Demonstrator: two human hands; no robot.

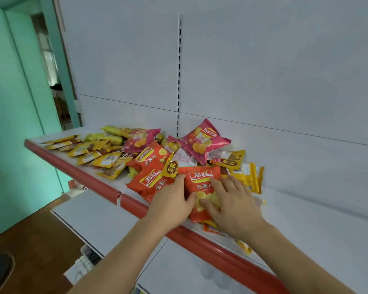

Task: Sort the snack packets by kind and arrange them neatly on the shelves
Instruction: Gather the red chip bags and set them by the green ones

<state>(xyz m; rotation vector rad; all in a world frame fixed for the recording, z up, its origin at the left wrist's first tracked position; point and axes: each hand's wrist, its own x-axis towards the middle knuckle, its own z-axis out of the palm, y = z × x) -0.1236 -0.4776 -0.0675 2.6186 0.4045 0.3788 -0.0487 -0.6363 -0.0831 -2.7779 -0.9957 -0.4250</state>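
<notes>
Hands meet over one orange chip packet (pixel 201 188) at the near shelf edge (pixel 210 245), red-trimmed. Left hand (pixel 170 203) lies on that packet's left side, fingers nearly straight and reaching past its top corner, thumb pressed against the printed chips. Right hand (pixel 234 205) covers the right side, fingers spread and flat on the foil, nothing pinched so far as can be seen. Under the right palm, slivers of more orange and yellow packets poke out over the edge.

Just left of the left fingers, two more orange chip packets (pixel 152 170) overlapping, same kind as the one pressed. Just beyond the right fingertips, yellow packets (pixel 245 175) in a loose heap. Further past the fingertips, a pink Lay's bag (pixel 204 139) tilted on top of the heap, with another pink bag (pixel 140 140) further left. Far to the left of the left hand, flat yellow-and-brown sachets (pixel 92 151) spread along the shelf toward its end.

Early in the sort, by the look of it: kinds mixed in the middle pile, oranges only roughly together, sachets loosely grouped but not squared. Bare white shelf to the right of the right hand, likely room for tidy rows. Most of the grouping and all of the neatening left to do.
</notes>
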